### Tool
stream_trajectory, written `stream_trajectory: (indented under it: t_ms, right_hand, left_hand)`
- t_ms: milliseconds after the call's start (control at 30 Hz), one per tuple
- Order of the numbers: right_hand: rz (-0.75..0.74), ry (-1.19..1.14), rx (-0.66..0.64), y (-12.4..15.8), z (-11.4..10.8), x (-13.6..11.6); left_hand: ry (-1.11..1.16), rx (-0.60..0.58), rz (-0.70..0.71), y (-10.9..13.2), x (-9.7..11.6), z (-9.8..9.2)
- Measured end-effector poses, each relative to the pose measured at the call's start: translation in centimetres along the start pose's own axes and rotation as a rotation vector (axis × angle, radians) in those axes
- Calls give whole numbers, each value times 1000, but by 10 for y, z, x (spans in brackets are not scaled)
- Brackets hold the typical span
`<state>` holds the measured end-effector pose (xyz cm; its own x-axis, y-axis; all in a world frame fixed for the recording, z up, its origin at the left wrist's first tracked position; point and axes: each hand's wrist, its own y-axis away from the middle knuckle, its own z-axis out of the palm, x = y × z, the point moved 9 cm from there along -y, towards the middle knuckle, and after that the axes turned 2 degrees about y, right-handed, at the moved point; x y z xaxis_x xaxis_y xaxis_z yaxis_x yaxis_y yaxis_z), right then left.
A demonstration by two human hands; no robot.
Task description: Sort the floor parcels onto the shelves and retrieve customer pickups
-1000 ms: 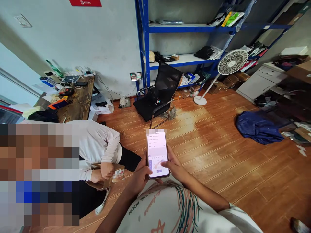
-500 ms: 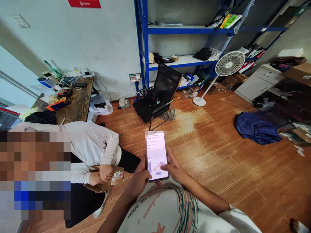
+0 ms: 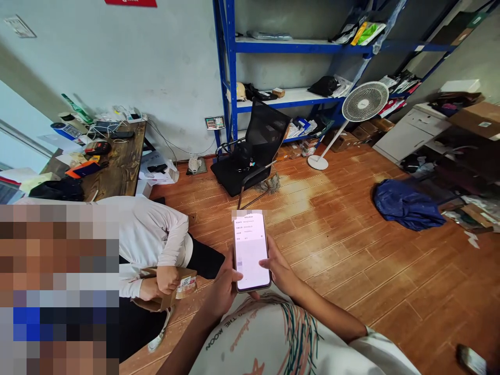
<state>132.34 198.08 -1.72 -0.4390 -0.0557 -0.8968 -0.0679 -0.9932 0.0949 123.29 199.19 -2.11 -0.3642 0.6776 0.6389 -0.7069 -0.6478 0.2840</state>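
Note:
A smartphone (image 3: 252, 255) with a bright, pale pink screen is held upright between my two hands, low in the middle of the view. My left hand (image 3: 225, 276) wraps around its lower left side, the thumb lying over the bottom left of the screen. Along the right edge my right hand (image 3: 276, 263) grips it, thumb over the screen's right side. Small text lines fill the upper part of the screen, too small to read. The fingers behind the phone are mostly hidden.
To my left a seated person in a white top (image 3: 156, 229) holds a brown cardboard package (image 3: 172, 299). Ahead stand a black mesh chair (image 3: 265, 130), a blue shelf rack (image 3: 297, 48) and a white fan (image 3: 365, 101). A blue bag (image 3: 406, 205) lies on the floor.
The on-screen keyboard in the lower half of the phone has gone, leaving a mostly plain area. My right thumb has shifted slightly up. The view has turned a little.

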Motion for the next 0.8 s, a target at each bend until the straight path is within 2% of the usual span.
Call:
stream_trajectory:
  t_ms: [100,233,467,633,800]
  right_hand:
    - [-26,52,34,-2,-4,-5]
    - [-69,91,14,-5,-3,-13]
    - [-18,52,-27,-9,2,-6]
    - [3,-1,-50,-11,0,1]
    - [-11,-11,-46,-13,-5,3]
  left_hand:
    - [2,-1,-2,-2,-1,-3]
    - [-3,12,2,-4,1,-6]
    - [-230,203,3,-8,8,-12]
    - [-101,111,31,-12,8,-12]
    - [-54,98,3,-13,5,-16]
